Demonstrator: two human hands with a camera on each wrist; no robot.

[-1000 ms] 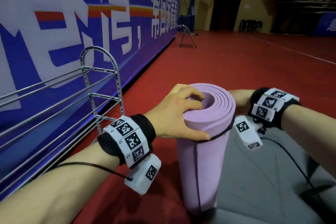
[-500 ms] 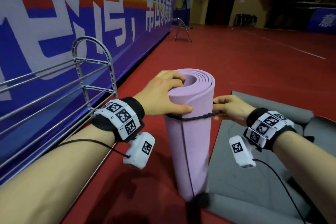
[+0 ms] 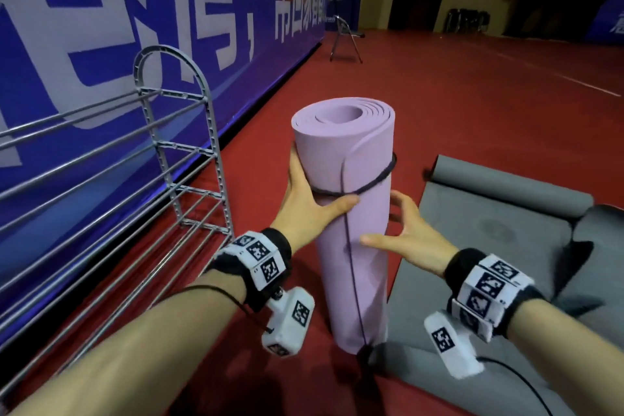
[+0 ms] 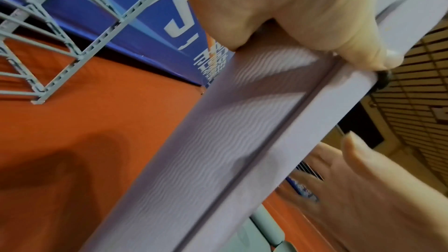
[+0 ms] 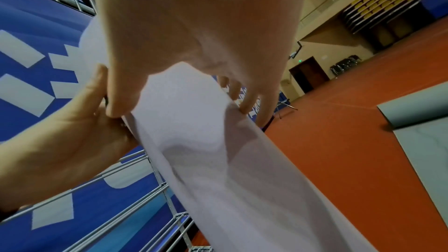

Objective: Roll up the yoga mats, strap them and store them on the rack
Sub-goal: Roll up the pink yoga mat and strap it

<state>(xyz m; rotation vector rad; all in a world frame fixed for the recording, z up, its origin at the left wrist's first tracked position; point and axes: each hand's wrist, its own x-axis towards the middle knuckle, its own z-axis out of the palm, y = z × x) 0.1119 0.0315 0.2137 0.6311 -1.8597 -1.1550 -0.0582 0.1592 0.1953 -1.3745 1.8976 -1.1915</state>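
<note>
Rolled lilac mat (image 3: 351, 246) upright on red floor (image 3: 472, 118), black strap (image 3: 371, 183) looped near its top.

Head view: left hand (image 3: 305, 204) wraps the roll at the strap, thumb across the front; right hand (image 3: 410, 240) spread, fingers reaching round the right side just below. Metal rack (image 3: 189, 159) near on the left; grey mat (image 3: 489, 230) just to the right. Left wrist view: thumb presses where the mat's edge (image 4: 278, 150) meets the strap. Right wrist view: right fingers (image 5: 244, 102) loosely touch the roll, gripping nothing.
</note>
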